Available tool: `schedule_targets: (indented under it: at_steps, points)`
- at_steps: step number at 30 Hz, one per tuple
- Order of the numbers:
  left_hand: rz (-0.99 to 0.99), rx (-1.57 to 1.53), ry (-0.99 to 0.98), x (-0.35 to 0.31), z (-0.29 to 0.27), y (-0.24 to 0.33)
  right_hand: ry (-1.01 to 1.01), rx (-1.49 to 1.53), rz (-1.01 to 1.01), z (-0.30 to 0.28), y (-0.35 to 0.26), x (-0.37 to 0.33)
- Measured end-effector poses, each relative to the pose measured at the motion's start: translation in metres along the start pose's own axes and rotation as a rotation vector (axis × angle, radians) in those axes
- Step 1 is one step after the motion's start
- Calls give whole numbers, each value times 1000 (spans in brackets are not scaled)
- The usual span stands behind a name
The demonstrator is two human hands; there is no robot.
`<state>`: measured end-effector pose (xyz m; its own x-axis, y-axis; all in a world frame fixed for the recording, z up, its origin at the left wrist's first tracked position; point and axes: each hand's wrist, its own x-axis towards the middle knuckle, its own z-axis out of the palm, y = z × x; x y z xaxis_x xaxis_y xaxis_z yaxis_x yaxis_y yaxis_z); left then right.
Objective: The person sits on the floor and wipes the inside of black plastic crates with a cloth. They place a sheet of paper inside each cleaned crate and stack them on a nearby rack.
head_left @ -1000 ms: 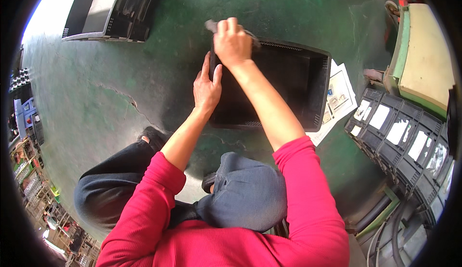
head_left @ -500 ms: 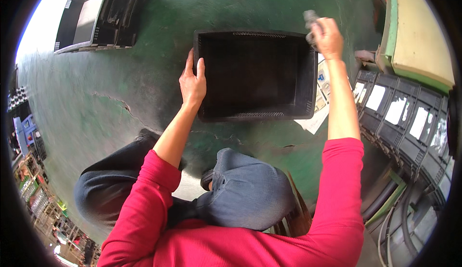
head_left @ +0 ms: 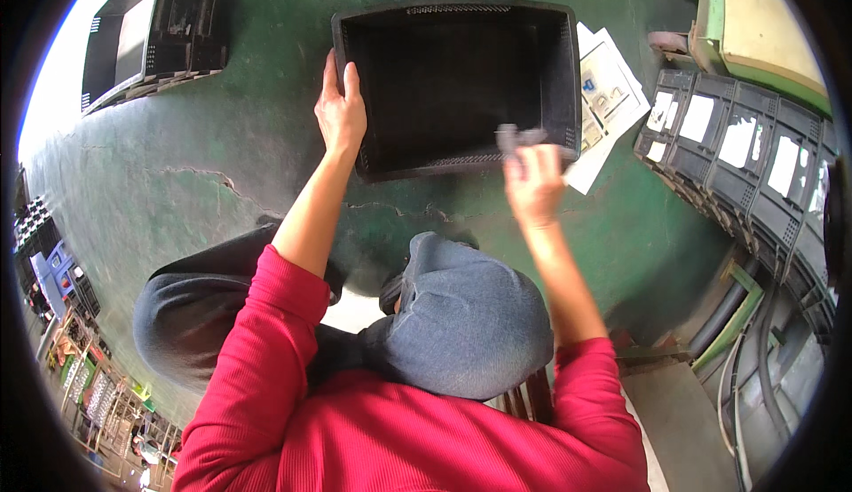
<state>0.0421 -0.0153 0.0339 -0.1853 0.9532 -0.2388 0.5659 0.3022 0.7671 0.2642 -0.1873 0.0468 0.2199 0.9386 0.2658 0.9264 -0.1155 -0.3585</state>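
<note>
A black plastic crate (head_left: 453,84) lies on the green floor in front of my knees, its hollow side facing me. Around its left wall my left hand (head_left: 341,119) is closed, thumb by the rim and fingers along the outside. My right hand (head_left: 535,181) is at the near right part of the rim, closed on a crumpled grey rag (head_left: 524,140). Motion blurs the rag, and part of it is hidden by the fingers. Printed paper sheets (head_left: 612,93) stick out from beside the crate's right wall.
Another black crate (head_left: 169,35) stands at the far left. Along the right, a row of black crates (head_left: 728,137) with white labels sits below a cream and green cabinet (head_left: 772,22). Hoses (head_left: 741,385) hang at the lower right. Cracks (head_left: 213,177) run across the floor.
My right hand has moved with the rag from the crate's far right corner to its near rim. The crate appears higher in view, and more of the paper shows. My left hand keeps its hold.
</note>
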Motion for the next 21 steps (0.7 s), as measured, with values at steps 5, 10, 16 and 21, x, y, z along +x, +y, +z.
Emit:
schedule_targets:
  at_steps: [5,10,16,21]
  points:
    - [55,34,1,1,3,-5,-79,215,-277,63,-137,5]
    - [48,38,-27,2,-2,-3,-27,121,-505,61,-118,-2]
    - [105,125,-37,14,-6,-1,-24,-82,-70,-22,16,-2]
    - [520,-101,-135,-7,8,37,123,529,292,-75,1,31]
